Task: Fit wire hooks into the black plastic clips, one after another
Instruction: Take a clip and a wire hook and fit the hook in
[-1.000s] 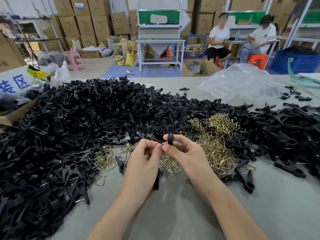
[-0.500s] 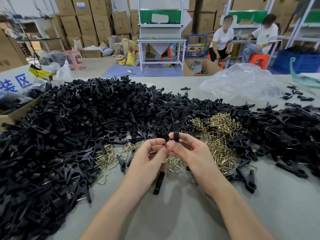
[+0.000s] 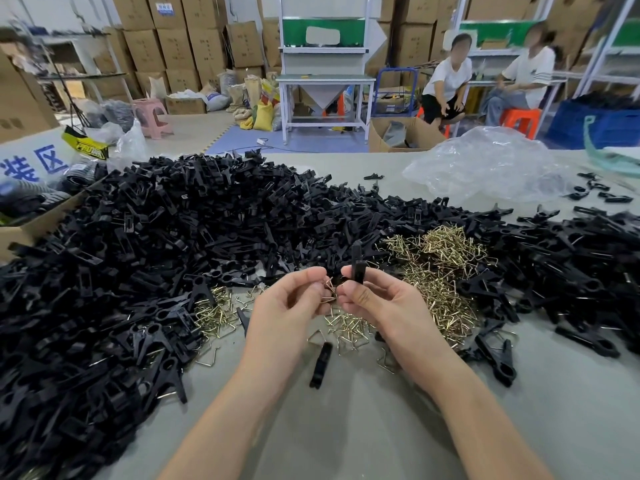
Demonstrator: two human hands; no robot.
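Note:
My right hand (image 3: 377, 303) pinches a black plastic clip (image 3: 356, 263) that stands upright between thumb and fingers. My left hand (image 3: 287, 303) pinches a brass wire hook (image 3: 329, 289) right beside the clip's lower end, fingertips almost touching the right hand. Below the hands a single black clip (image 3: 320, 365) lies on the grey table (image 3: 346, 427). Loose brass wire hooks (image 3: 440, 271) are heaped just behind and to the right of the hands.
A big pile of black clips (image 3: 138, 271) covers the table's left and back; more clips (image 3: 571, 265) spread on the right. A crumpled clear plastic bag (image 3: 491, 164) lies at the back right. A cardboard box (image 3: 31, 223) sits at the left edge. Two people sit in the background.
The hands have parted slightly, so the wire hook now shows between them. The black clip lying under the left hand is uncovered on the table.

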